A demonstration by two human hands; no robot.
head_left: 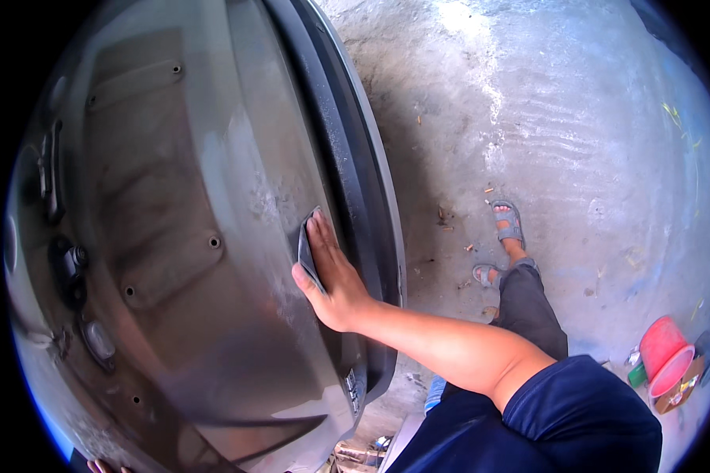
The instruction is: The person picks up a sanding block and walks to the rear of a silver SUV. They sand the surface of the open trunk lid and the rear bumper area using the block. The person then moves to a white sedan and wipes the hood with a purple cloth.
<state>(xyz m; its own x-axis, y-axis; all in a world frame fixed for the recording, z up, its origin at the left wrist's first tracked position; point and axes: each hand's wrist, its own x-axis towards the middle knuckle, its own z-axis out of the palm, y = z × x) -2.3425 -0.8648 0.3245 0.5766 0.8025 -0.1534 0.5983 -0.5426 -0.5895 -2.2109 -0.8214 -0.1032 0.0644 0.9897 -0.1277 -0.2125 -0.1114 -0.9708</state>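
Observation:
My right hand presses a folded dark grey sheet of sandpaper onto the trunk lid of a car. Its fingers lie extended over the sheet, with the thumb at the sheet's lower end. Around it the grey-brown paint looks dull, with pale scuffed patches. Of my left hand, only the fingertips show at the lower left edge, apart and resting by the car body; the palm is out of view.
Left of the sandpaper are a plate recess with screw holes, a black latch and a small lamp. A dark gap runs along the lid's right edge. A red bucket stands on the concrete floor, right of my sandalled feet.

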